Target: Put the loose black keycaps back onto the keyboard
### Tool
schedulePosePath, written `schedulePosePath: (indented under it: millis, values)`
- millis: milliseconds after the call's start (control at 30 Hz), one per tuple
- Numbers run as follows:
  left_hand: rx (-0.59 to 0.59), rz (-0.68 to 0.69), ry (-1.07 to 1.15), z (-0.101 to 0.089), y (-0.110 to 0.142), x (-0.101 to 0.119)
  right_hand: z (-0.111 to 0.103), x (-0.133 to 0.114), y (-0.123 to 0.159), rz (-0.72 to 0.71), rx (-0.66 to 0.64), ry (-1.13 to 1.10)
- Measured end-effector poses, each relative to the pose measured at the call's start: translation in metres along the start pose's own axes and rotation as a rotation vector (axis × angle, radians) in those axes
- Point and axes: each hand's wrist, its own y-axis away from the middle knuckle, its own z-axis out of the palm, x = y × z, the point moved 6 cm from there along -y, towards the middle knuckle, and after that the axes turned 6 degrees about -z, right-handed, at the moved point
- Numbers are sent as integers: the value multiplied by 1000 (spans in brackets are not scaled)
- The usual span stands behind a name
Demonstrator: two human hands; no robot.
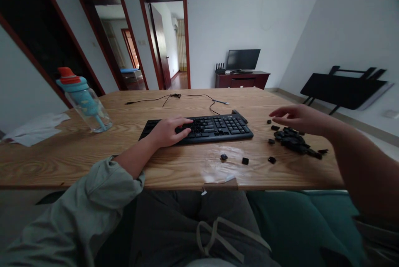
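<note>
A black keyboard (pixel 218 128) lies on the wooden table in front of me, its left part under my left hand (pixel 168 131). That hand rests on the keys with fingers stretched out and thumb apart, holding nothing I can see. To the right, my right hand (pixel 294 118) hovers over loose black keycaps (pixel 293 140) heaped on the table. Its fingers reach leftward, loosely extended, and nothing shows in them. A single keycap (pixel 269 121) sits just under the fingertips. Nearer the front edge are three separate keycaps, one of them (pixel 245 161) in the middle.
A clear bottle with a red and blue lid (pixel 89 105) stands at the left of the table (pixel 131 113), beside white paper (pixel 39 129). A black cable (pixel 193 95) runs behind the keyboard. Clear tape (pixel 215 167) covers part of the front edge.
</note>
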Motion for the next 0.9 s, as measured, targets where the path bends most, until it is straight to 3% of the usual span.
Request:
schedulePosePath:
  millis: [133,367,533,667,900]
  values:
    - [99,-15,41,-10,-6,-4,15,11,25,-37,-213,66]
    - [130,-15,57,-12,-8,-2,48,-19,29,-182,-219,133]
    - [124,-32,60,-17,-4,-1,58,-21,20,-111,-248,169]
    - [144,-69,90,-21,0,-10,49,-15,21,-91,-222,111]
    - [160,-163,157,-25,2,-30,-2,12,46,30,-147,121]
